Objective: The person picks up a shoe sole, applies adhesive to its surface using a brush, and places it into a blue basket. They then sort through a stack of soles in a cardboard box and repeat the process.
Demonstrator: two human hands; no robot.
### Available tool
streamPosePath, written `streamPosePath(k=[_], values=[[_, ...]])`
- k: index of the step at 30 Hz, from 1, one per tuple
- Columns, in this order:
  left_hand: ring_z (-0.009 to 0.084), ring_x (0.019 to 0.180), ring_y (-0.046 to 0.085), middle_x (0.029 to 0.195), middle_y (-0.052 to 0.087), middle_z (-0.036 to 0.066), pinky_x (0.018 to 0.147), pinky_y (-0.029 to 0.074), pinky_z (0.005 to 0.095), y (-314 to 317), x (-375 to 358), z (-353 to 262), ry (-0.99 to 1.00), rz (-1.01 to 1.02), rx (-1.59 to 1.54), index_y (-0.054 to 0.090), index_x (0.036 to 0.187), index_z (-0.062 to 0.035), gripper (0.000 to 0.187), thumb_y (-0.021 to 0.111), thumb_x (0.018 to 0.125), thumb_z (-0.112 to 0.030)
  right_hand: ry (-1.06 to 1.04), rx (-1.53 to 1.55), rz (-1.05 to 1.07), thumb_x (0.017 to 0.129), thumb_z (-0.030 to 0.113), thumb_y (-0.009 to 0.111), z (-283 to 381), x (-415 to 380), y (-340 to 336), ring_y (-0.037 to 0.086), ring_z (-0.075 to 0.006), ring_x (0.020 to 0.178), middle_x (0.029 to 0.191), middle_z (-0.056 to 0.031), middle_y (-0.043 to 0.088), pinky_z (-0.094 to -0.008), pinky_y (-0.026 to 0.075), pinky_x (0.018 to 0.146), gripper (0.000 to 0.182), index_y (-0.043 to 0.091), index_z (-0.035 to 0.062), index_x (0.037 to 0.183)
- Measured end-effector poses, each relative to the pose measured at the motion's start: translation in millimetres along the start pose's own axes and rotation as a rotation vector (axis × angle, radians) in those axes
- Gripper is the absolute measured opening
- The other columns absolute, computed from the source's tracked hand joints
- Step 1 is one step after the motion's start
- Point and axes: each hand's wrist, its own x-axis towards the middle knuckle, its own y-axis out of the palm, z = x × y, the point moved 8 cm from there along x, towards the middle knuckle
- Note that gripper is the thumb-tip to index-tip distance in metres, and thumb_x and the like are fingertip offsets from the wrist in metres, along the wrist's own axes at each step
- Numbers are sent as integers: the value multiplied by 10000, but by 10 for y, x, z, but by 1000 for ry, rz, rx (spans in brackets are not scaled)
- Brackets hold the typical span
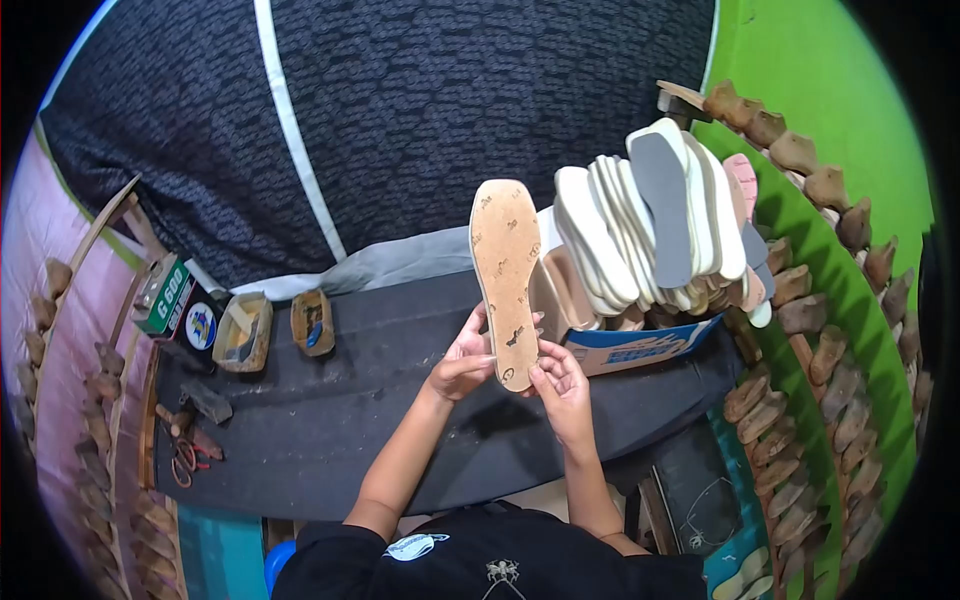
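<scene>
A tan shoe insole (506,265) with small dark marks is held up over the black worktable (390,400), its narrower heel end toward me. My left hand (464,358) grips its left edge, with the thumb near the heel and the fingers partly hidden behind it. On the opposite side, my right hand (563,388) pinches the lower right edge by the heel. Just right of the held insole, a blue and brown cardboard box (640,347) is piled with white insoles (590,240). A grey insole (660,205) lies on top of that pile.
At the left of the table stand a green can (165,305) and two cut-open containers (243,335) with tools inside. Red-handled scissors (184,458) lie near the left edge. Racks of brown shoe lasts (795,152) line both sides. A dark patterned cloth (430,120) hangs behind.
</scene>
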Motion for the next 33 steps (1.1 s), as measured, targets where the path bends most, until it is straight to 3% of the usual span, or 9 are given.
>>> streamPosePath(k=[3,6,11,14,18,25,26,30,33], values=[[402,1180,326,1341,190,260,975,285,493,-146,-118,-29,88,37,-202,151,1331,-122,732,501,784,-458,21,15,37,831,43,523,-164,15,85,538,-85,732,865,-58,539,-200,447,644,362,391,-35,1159],[398,1152,364,1326,234,252,960,326,463,-453,-343,-64,117,-278,-477,166,1323,-55,607,180,887,-477,64,61,100,832,42,523,-422,-90,277,535,-83,736,870,-58,530,-196,448,638,360,391,-36,1158],[345,1112,426,1307,310,193,920,389,418,-723,-780,-29,152,-445,-425,237,1310,-48,591,139,901,-463,172,20,220,835,49,526,-825,-256,512,532,-84,747,901,-65,520,-199,456,660,358,395,-33,1157],[232,856,527,1160,457,140,744,483,340,-824,-1121,0,153,-631,-399,302,1273,-36,606,163,894,-488,233,-2,304,832,45,528,-1016,-410,684,533,-84,736,880,-66,523,-200,458,639,341,409,-38,1140],[163,687,457,1006,494,106,597,455,280,-932,-1518,28,249,-747,-344,366,1208,-30,626,177,880,-529,390,39,416,827,36,530,-1326,-545,868,542,-85,677,842,-73,536,-202,468,597,323,420,-51,1118],[152,673,497,994,521,93,608,468,256,-948,-1914,-68,340,-852,-307,386,1211,-41,638,163,877,-537,532,86,554,828,23,521,-1512,-700,1092,550,-92,666,843,-76,540,-208,483,609,315,422,-59,1115],[183,772,535,1102,500,115,677,488,296,-972,-1975,-56,386,-740,-303,351,1250,-51,618,161,886,-513,546,85,576,828,23,521,-1537,-728,1120,550,-92,666,843,-76,540,-208,483,609,315,422,-59,1115],[213,966,525,1207,453,134,795,475,359,-841,-2202,-143,451,-939,-283,324,1277,-54,600,157,894,-485,486,42,659,831,21,515,-1568,-792,1208,548,-91,713,859,-69,529,-207,485,628,317,420,-52,1125],[220,932,529,1217,431,161,791,475,360,-896,-2493,-86,517,-996,-285,310,1286,-60,564,161,906,-448,535,42,743,835,22,510,-1617,-874,1310,544,-89,725,860,-65,524,-201,480,633,322,416,-49,1134]])
